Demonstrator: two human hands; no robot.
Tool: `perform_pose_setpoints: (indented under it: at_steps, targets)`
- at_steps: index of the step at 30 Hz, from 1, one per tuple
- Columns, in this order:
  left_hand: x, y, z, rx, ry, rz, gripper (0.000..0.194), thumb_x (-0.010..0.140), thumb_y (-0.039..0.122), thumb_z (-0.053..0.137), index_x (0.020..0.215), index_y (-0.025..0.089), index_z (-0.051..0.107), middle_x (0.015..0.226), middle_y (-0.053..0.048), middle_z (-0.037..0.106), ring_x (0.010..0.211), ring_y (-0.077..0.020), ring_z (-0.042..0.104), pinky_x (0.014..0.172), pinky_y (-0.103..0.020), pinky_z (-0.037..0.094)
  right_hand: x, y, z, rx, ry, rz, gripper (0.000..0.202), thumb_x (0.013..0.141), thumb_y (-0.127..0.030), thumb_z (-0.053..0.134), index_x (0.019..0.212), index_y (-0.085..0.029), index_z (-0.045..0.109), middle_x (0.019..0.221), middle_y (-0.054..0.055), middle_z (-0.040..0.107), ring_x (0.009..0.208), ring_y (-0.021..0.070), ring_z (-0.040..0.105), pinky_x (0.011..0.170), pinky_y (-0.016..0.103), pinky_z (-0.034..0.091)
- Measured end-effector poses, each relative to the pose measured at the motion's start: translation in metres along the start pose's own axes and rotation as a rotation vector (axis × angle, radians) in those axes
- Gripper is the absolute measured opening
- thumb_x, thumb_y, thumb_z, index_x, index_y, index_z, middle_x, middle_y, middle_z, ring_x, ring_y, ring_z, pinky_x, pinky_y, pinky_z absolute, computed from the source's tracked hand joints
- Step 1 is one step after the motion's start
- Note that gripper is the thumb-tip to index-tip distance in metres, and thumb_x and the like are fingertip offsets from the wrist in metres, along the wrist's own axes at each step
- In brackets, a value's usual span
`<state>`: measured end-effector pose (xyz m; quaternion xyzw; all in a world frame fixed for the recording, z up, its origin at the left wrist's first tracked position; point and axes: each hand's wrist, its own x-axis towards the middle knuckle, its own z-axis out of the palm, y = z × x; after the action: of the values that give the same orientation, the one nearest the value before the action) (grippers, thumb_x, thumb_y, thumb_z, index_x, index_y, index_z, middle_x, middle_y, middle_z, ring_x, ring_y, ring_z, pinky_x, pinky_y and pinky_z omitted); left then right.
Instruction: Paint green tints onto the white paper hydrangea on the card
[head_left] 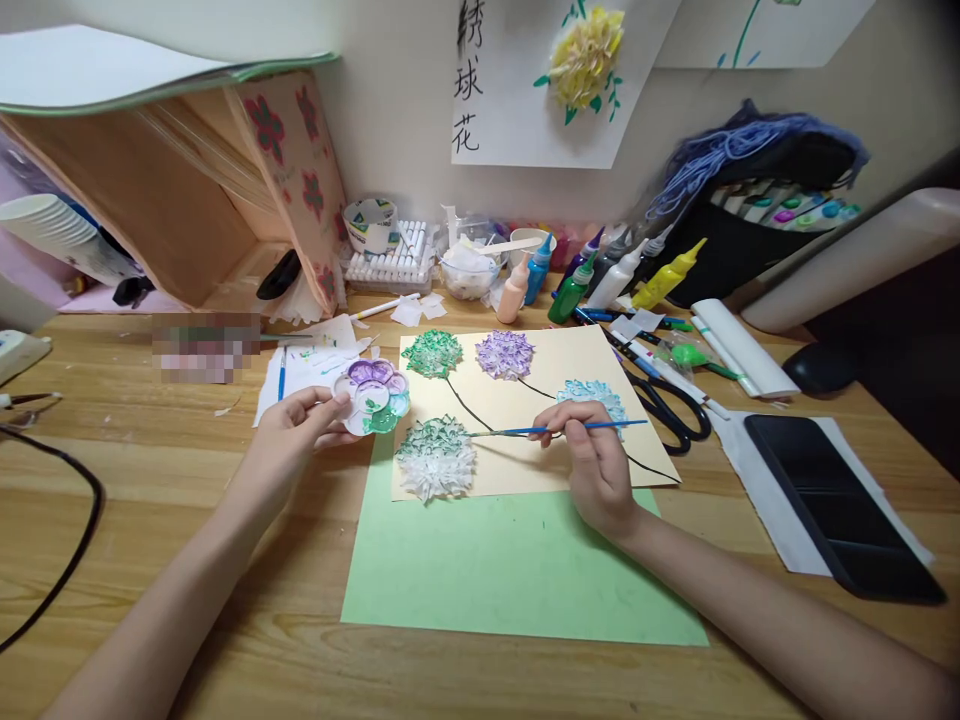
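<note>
My left hand (304,420) is closed on the edge of a flower-shaped paint palette (367,400) with purple and green paint in its wells. In my right hand (596,465) is a thin blue paintbrush (592,425), its tip at the right edge of a ruffled paper flower (436,458). The upper part of that flower is green and the lower part white. It sits on a cream card (525,480) with a green flower (433,353), a purple flower (504,355) and a light blue flower (592,400), partly behind my right hand. Dark stem lines run across the card.
Under the card lies a green sheet (525,570). Black scissors (667,410) and a dark phone (832,500) on white paper are at the right. Paint bottles (574,295) stand behind. A second brush (282,375) rests on a paper scrap. A pink box (292,180) stands back left.
</note>
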<state>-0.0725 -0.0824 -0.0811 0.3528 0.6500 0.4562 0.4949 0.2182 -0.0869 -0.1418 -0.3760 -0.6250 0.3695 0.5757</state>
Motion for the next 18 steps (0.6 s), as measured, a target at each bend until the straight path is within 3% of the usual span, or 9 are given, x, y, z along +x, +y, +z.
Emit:
perform_pose_setpoints:
  at_steps: [4, 9, 14, 18]
  targets:
    - [0.0009, -0.0017, -0.001, -0.008, 0.002, 0.019, 0.033, 0.057, 0.043, 0.083, 0.069, 0.018, 0.064, 0.067, 0.003, 0.064, 0.06, -0.0096, 0.062, 0.059, -0.016, 0.056, 0.0009, -0.0022, 0.0002, 0.084, 0.092, -0.04, 0.016, 0.096, -0.023, 0.038, 0.089, -0.022, 0.052, 0.077, 0.0, 0.057, 0.068, 0.013, 0.055, 0.062, 0.029, 0.045]
    - [0.0006, -0.0034, -0.0018, -0.016, 0.0, 0.023, 0.032, 0.058, 0.043, 0.083, 0.067, 0.019, 0.064, 0.066, 0.004, 0.063, 0.059, -0.0087, 0.061, 0.059, -0.014, 0.056, 0.0016, -0.002, 0.0008, 0.029, 0.044, -0.019, 0.016, 0.096, -0.023, 0.039, 0.088, -0.021, 0.054, 0.077, 0.002, 0.058, 0.068, 0.0133, 0.057, 0.061, 0.029, 0.045]
    - [0.0008, -0.0029, -0.0022, -0.009, -0.007, 0.028, 0.031, 0.059, 0.043, 0.082, 0.067, 0.019, 0.064, 0.066, 0.004, 0.062, 0.059, -0.0086, 0.06, 0.06, -0.015, 0.056, 0.0012, -0.0014, -0.0001, 0.034, 0.111, -0.054, 0.016, 0.096, -0.024, 0.04, 0.088, -0.022, 0.053, 0.074, 0.001, 0.057, 0.065, 0.013, 0.056, 0.059, 0.028, 0.044]
    - [0.0013, -0.0032, -0.0019, -0.013, -0.008, 0.023, 0.032, 0.059, 0.042, 0.082, 0.068, 0.018, 0.064, 0.066, 0.004, 0.062, 0.059, -0.0085, 0.06, 0.059, -0.015, 0.056, 0.0011, -0.0015, 0.0001, -0.017, 0.049, -0.003, 0.016, 0.096, -0.025, 0.04, 0.09, -0.021, 0.054, 0.078, 0.002, 0.059, 0.068, 0.0133, 0.059, 0.059, 0.028, 0.045]
